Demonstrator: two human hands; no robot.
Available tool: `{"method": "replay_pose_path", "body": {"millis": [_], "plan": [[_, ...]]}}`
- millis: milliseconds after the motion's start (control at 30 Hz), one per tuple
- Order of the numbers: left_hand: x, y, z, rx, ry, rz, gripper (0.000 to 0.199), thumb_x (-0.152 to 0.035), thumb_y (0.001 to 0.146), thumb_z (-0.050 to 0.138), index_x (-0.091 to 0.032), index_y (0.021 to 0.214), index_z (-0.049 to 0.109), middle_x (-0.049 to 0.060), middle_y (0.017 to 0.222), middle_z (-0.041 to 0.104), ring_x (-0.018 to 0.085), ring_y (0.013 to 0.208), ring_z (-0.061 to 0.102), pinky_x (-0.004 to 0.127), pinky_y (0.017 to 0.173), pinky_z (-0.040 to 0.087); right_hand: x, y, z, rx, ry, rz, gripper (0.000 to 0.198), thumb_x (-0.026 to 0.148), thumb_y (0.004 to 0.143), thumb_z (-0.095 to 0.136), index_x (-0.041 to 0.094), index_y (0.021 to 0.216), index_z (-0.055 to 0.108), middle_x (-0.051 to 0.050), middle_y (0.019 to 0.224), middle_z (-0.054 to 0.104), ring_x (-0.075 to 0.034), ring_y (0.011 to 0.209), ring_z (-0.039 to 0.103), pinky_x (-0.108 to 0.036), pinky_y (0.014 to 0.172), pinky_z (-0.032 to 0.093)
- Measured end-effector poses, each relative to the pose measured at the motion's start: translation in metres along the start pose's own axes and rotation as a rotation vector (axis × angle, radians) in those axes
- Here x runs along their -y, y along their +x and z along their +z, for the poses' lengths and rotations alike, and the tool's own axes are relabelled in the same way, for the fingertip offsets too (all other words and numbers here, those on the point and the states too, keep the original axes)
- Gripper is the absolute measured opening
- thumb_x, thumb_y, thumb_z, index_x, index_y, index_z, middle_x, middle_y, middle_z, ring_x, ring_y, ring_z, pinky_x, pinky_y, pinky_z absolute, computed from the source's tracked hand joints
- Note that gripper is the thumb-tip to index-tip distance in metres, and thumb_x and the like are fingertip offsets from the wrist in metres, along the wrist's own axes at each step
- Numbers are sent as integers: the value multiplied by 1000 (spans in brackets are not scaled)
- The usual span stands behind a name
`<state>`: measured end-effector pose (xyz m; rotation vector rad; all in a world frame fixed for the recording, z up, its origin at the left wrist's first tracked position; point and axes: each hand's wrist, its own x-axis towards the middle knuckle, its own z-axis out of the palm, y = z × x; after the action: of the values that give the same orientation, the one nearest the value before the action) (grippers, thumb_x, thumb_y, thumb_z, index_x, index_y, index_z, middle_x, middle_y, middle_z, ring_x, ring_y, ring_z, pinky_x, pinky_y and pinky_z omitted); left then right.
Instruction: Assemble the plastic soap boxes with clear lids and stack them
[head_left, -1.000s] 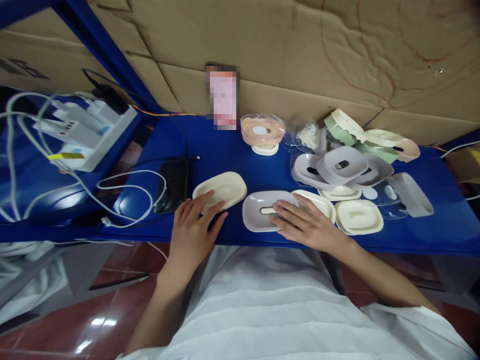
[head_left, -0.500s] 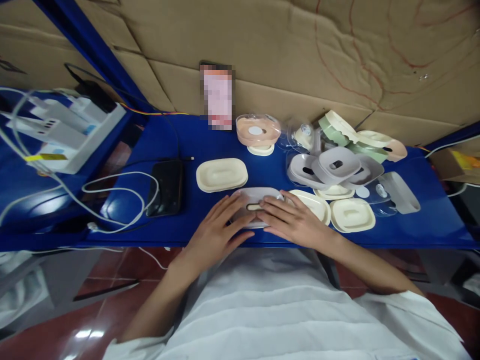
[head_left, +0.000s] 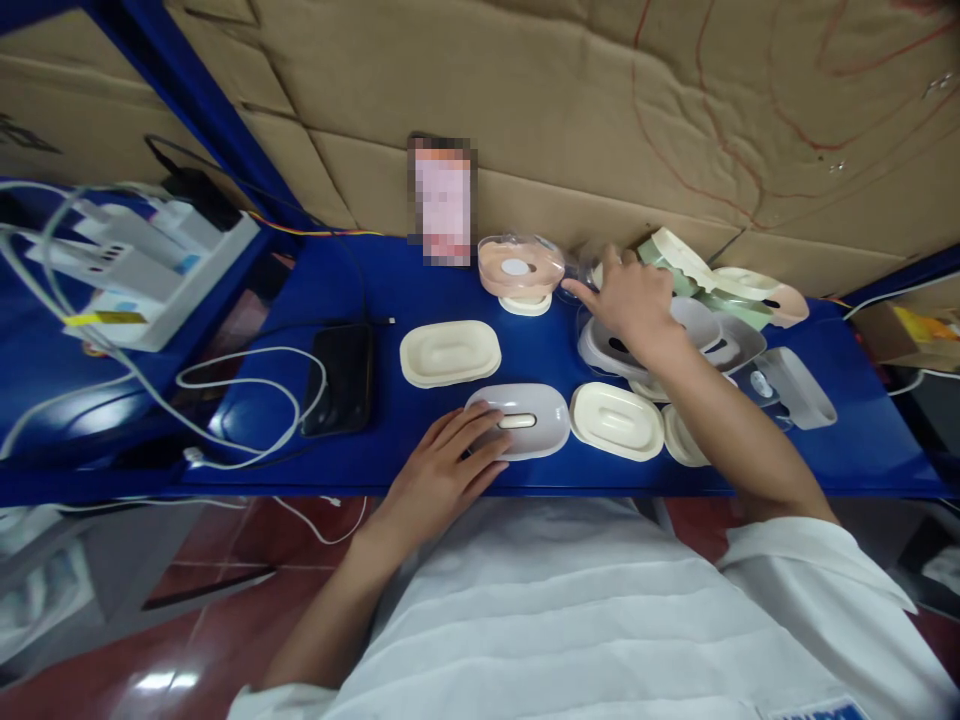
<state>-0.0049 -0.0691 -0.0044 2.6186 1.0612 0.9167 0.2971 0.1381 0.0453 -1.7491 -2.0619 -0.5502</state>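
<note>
Head cam: L hand (head_left: 450, 462) lay on grey dish (head_left: 553, 420) just below ctr, fingers spread, not clamped; R hand (head_left: 628, 288) at clear plastic (head_left: 587, 258) upper R of ctr, couldn't tell grip. Risk: R forearm (head_left: 724, 420) over grey pile (head_left: 742, 340), a brush could've toppled it

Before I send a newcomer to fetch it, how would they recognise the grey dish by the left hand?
Near the front edge of the blue table, the left hand lies over one end of the oval grey dish. Unlike the all-cream dish at its right, it is grey, with a cream-filled central slot.
</note>
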Motion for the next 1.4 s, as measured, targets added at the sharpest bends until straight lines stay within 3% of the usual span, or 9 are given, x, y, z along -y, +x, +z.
{"method": "replay_pose_path", "body": {"millis": [233, 367, 467, 600, 667, 867, 1033, 1200, 1400], "plan": [[4, -3, 2, -28, -76, -12, 34, -14, 102, 70, -22, 135, 67, 15, 151, 64, 32, 151, 54, 56, 122, 53, -10, -6, -42, 170, 103, 77, 59, 62, 104, 53, 16, 138, 69, -22, 109, 80, -40, 98, 75, -54, 87, 56], [3, -4, 0, -75, -152, -36, 33, -11, 99, 72, -23, 130, 67, 14, 147, 64, 31, 150, 55, 56, 121, 54, -4, -48, -80, 11, 236, 104, 56, 51, 113, 33, 19, 147, 64, -18, 121, 80, -34, 94, 79, -50, 88, 60], [2, -5, -3, -81, -179, -67, 32, -11, 98, 73, -25, 127, 68, 14, 154, 57, 32, 151, 53, 56, 120, 55, 6, -94, -91, -100, 278, -93, 46, 40, 113, 44, 22, 152, 62, -16, 137, 76, -30, 108, 80, -43, 92, 64], [6, -7, -2, -93, -219, -175, 45, -18, 95, 80, -26, 135, 62, 16, 162, 45, 33, 154, 49, 55, 121, 54, 21, -135, -87, -21, 382, -666, 52, 15, 104, 64, 29, 155, 61, -7, 141, 75, -25, 129, 74, -36, 110, 61], [10, -8, 1, -135, -259, -221, 62, -22, 92, 85, -28, 145, 54, 17, 161, 45, 34, 154, 49, 58, 123, 52, 27, -141, -83, 26, 428, -795, 52, 12, 103, 67, 26, 153, 63, -7, 139, 76, -25, 131, 73, -38, 113, 60], [15, -7, 2, -110, -377, -273, 101, -34, 90, 88, -37, 169, 25, 17, 177, 29, 37, 164, 35, 62, 126, 45, 41, -139, -78, 211, 748, -820, 40, 12, 106, 57, 20, 144, 66, -11, 144, 73, -23, 148, 59, -48, 129, 46], [11, -5, -6, 67, -300, -273, 75, -33, 100, 76, -38, 166, 39, 10, 174, 39, 31, 160, 43, 54, 129, 44, 46, -149, -75, 213, 687, -887, 43, 29, 106, 66, 16, 147, 64, -14, 147, 70, -27, 155, 51, -56, 136, 32], [9, -5, -7, 60, -283, -239, 66, -31, 104, 72, -37, 163, 44, 10, 174, 39, 30, 159, 44, 54, 129, 45, 47, -166, -75, 58, 384, -971, 56, 25, 104, 71, 13, 157, 55, -13, 163, 55, -28, 159, 45, -55, 137, 31], [8, -2, -5, 71, -257, -218, 69, -34, 100, 77, -35, 161, 47, 12, 177, 34, 33, 161, 40, 55, 128, 46, 49, -178, -79, 12, 349, -923, 58, 24, 105, 70, 6, 157, 53, -15, 161, 55, -28, 159, 44, -53, 136, 32]]}}
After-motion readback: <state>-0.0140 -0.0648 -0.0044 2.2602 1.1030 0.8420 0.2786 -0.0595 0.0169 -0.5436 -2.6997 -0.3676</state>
